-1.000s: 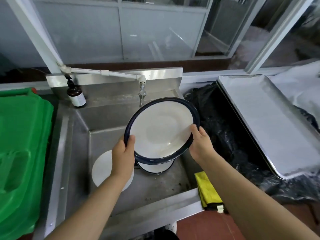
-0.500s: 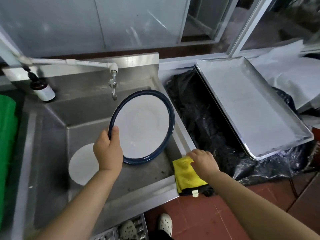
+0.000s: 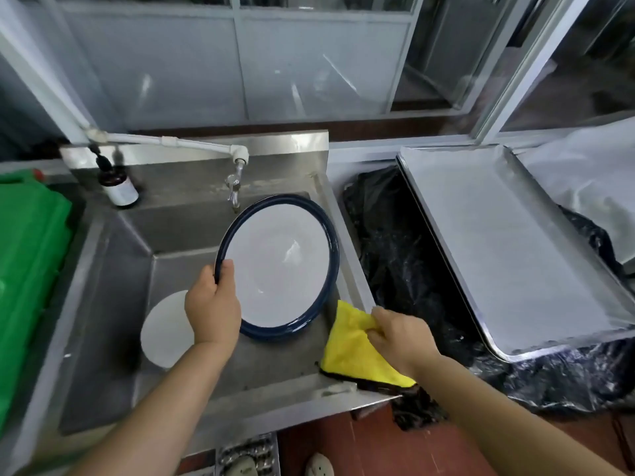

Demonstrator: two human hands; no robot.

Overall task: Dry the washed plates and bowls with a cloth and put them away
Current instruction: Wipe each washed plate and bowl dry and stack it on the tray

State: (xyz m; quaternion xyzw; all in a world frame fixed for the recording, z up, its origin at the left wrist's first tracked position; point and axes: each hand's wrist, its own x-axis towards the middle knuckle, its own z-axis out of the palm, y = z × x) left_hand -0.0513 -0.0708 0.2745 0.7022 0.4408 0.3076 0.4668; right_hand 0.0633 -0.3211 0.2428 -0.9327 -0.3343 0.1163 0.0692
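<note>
- The steel sink (image 3: 113,304) fills the centre and lower left of the frame, with a tap (image 3: 235,187) at its back wall.
- A metal tray (image 3: 515,255) lies at the right, on black plastic sheeting (image 3: 405,255).
- A green bin (image 3: 27,262) stands at the left edge.
- The plate (image 3: 278,266), white with a dark blue rim, is held tilted over the sink basin in mid-frame.
- A white disc (image 3: 165,331) lies on the sink floor, lower left of the plate.
- The yellow cloth (image 3: 354,348) drapes over the sink's right front corner, just below the plate.
- The left hand (image 3: 213,307) grips the plate's left rim, thumb over the edge, fingers clenched behind it.
- The right hand (image 3: 398,334) pinches the cloth's upper edge with curled fingers.
- A brown bottle (image 3: 118,187) stands on the sink's back ledge, upper left.
</note>
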